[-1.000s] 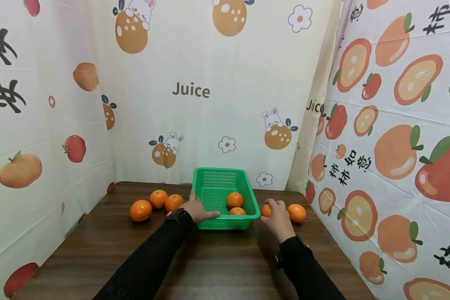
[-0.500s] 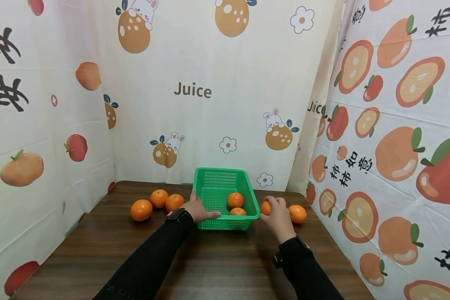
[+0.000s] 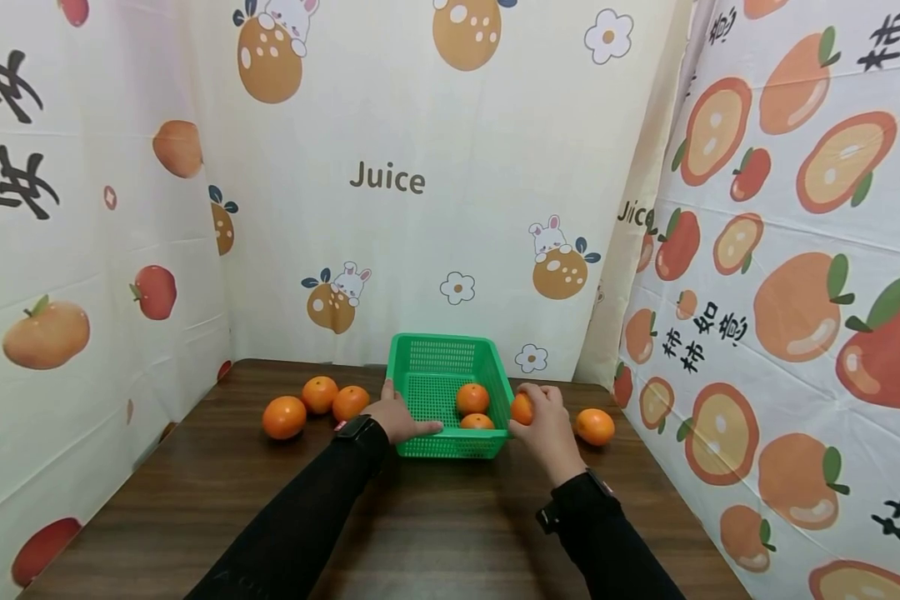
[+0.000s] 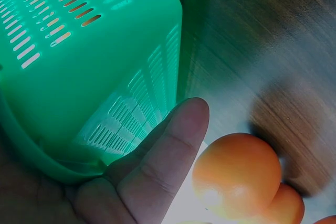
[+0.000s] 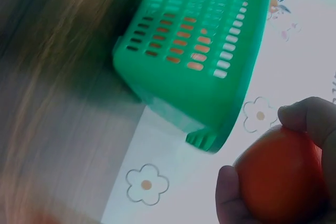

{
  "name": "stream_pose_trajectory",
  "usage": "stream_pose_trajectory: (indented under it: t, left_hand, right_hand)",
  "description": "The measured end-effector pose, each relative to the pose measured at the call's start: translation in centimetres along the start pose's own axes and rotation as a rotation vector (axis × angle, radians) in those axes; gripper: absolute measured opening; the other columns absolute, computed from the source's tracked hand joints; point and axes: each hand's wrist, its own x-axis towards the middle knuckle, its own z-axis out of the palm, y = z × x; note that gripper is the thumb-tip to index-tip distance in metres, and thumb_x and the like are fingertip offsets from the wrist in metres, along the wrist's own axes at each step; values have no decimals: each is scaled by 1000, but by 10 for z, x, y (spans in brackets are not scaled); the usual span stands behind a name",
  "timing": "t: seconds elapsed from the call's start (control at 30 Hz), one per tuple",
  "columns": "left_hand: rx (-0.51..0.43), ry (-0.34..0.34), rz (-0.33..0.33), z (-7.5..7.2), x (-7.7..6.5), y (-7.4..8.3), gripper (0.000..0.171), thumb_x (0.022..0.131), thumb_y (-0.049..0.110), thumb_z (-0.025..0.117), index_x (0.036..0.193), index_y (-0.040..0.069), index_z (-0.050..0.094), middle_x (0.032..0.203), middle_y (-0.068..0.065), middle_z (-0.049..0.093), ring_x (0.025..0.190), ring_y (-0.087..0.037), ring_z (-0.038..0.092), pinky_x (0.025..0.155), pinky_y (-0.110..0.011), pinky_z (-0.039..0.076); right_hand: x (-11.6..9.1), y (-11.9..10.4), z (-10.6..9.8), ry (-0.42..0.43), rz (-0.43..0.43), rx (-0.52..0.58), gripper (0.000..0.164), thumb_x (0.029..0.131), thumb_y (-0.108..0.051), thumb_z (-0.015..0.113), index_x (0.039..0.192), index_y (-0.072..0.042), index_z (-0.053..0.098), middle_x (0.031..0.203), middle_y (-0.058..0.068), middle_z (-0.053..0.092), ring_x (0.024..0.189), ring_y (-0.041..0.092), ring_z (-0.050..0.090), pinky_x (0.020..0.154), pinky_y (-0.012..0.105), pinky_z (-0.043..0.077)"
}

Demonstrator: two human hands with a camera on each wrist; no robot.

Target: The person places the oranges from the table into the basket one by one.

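– What does your right hand point(image 3: 549, 429) have?
– It grips an orange point(image 3: 522, 409) between thumb and fingers. I have it just beside the right wall of the green basket point(image 3: 450, 449).
– And your left hand point(image 3: 393, 419)?
– That one rests on the basket's near left corner. My thumb lies straight along the near rim, and my index finger points straight along the left side.
– What's on your arms?
– Black sleeves point(image 3: 292, 521), with a dark band point(image 3: 360, 430) on the left wrist and another on the right.
– Where does the basket stand?
– On the brown surface point(image 3: 435, 533), near the middle of its far edge. Inside, towards the right wall, I see a farther orange point(image 3: 472, 398) and a nearer orange point(image 3: 477, 422), the latter partly hidden by the near rim.
– Anything out to the right?
– A lone orange point(image 3: 596, 427), near the surface's right edge, towards the far right corner.
– To the left?
– Three, towards the far left corner: a front orange point(image 3: 284, 417), a back orange point(image 3: 319, 394) and an inner orange point(image 3: 351, 402), which is near my left hand.
– And past the surface?
– A pale cloth point(image 3: 420, 100) printed "Juice" hangs behind the far edge; a fruit-printed cloth point(image 3: 795, 400) rises along the right edge.
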Motion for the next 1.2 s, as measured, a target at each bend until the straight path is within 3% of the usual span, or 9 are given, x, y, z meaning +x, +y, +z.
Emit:
stream_pose_trajectory:
  t: [0.17,0.37,0.97,1.2]
  left_hand:
    - [-1,5,-6,1,3,0,124,85,91,56,163,-4,37,179,-20,6,101,-28,69,81,-40,58]
    - [-16,8,2,-3,-4,2,125,85,91,57,162,-5,37,179,-21,6,104,-30,69,85,-42,59]
    - [-29,5,14,-1,-8,0,125,84,91,57,160,-6,40,180,-20,7,104,-29,68,87,-41,59]
    - [-19,13,9,0,-10,0,125,84,92,56,160,-5,41,180,-19,9,102,-27,69,84,-39,59]
  right_hand:
    - [-3,-13,3,-9,-14,30,57,88,-19,85,141,-18,63,138,17,49,110,41,60,90,53,58]
    - [-8,-24,4,-28,-13,48,57,90,-21,84,143,-20,62,140,14,48,113,39,59,90,51,58]
    - [-13,-38,15,-45,-39,92,52,89,-17,87,137,-21,65,139,15,51,114,36,60,93,51,59]
    - [-11,-41,19,-53,-38,106,56,90,-19,86,141,-21,63,143,15,50,117,35,61,97,53,59]
